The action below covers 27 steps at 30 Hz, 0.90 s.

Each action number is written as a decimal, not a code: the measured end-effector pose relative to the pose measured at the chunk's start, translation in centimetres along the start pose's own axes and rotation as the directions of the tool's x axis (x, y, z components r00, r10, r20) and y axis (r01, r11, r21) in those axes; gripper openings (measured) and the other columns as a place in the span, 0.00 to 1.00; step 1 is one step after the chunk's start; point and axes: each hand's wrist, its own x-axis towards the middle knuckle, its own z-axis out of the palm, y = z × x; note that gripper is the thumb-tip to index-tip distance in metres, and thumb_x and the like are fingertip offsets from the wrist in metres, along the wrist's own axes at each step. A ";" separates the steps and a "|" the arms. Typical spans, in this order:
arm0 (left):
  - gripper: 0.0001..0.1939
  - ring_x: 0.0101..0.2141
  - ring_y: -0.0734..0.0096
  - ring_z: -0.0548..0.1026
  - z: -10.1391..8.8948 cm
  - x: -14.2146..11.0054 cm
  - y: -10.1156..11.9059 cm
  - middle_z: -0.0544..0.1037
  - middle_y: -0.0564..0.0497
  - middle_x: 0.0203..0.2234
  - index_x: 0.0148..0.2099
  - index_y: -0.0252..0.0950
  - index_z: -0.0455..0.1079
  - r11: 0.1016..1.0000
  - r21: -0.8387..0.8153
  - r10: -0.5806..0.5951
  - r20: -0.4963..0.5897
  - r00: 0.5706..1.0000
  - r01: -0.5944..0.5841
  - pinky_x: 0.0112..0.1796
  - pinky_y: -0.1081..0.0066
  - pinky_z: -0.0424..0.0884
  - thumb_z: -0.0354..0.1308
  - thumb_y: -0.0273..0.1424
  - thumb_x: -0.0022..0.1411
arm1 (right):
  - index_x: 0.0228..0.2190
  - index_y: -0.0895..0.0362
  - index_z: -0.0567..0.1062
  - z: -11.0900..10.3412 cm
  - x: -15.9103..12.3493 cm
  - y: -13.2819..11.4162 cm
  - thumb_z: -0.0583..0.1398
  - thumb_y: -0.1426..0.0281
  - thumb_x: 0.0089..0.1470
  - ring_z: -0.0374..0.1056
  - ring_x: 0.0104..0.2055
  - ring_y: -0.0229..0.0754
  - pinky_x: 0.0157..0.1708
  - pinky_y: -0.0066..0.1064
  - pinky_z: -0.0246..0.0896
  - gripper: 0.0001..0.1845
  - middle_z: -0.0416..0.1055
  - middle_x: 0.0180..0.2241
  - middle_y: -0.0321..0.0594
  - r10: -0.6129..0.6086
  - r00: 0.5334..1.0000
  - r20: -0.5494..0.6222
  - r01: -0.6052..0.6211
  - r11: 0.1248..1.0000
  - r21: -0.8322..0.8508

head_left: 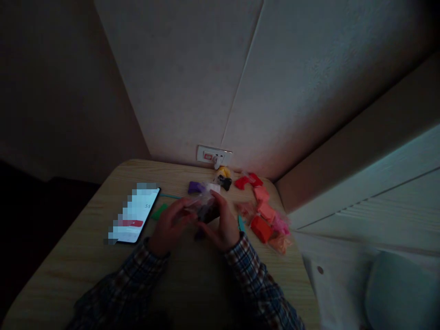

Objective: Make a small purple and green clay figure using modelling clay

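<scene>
Over the middle of a light wooden table, my left hand and my right hand meet. Both pinch a small clear plastic packet with something dark inside. The fingers of each hand curl round its ends. Plaid sleeves cover both forearms. The room is dim, so the packet's contents stay hard to make out.
A lit phone lies left of my hands. Red, orange and pink packets lie in a row at the right. Purple, white, yellow and black pieces sit near a wall socket. A green piece lies by the phone.
</scene>
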 end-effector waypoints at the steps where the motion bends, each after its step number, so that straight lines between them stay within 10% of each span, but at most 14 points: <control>1: 0.12 0.37 0.62 0.76 -0.1 0.0 0.1 0.78 0.47 0.37 0.40 0.36 0.71 1.000 0.017 -0.020 -0.019 1.000 0.020 0.39 0.66 0.74 0.56 0.36 0.56 | 0.55 0.55 0.57 0.1 0.0 -0.2 0.61 0.65 0.51 0.67 0.47 0.49 0.44 0.41 0.66 0.32 0.68 0.47 0.49 -0.018 0.999 0.052 0.018 1.000 0.010; 11: 0.06 0.29 0.68 0.74 -0.7 0.2 1.1 0.76 0.52 0.25 0.29 0.37 0.70 0.999 0.046 -0.021 0.004 1.000 0.021 0.32 0.71 0.71 0.55 0.33 0.54 | 0.37 0.56 0.71 -0.8 0.2 -1.6 0.51 0.60 0.59 0.68 0.32 0.42 0.32 0.34 0.65 0.14 0.72 0.30 0.42 0.040 0.997 0.060 -0.052 0.977 0.208; 22: 0.07 0.29 0.67 0.73 -1.1 0.0 1.1 0.73 0.55 0.24 0.39 0.38 0.67 0.971 0.206 0.126 -0.018 0.992 -0.119 0.33 0.69 0.70 0.55 0.32 0.57 | 0.25 0.55 0.70 0.0 0.3 -0.3 0.63 0.52 0.46 0.66 0.20 0.35 0.22 0.28 0.63 0.18 0.69 0.20 0.32 0.225 0.867 0.444 -0.456 0.718 0.527; 27: 0.09 0.40 0.60 0.70 -1.2 -0.5 0.9 0.73 0.50 0.35 0.37 0.38 0.68 0.806 0.536 0.474 -0.327 0.818 -0.252 0.44 0.60 0.67 0.63 0.32 0.53 | 0.26 0.54 0.69 0.4 -0.1 -0.7 0.62 0.53 0.48 0.70 0.21 0.39 0.23 0.31 0.67 0.18 0.72 0.20 0.34 0.335 0.906 0.260 -0.424 0.682 0.596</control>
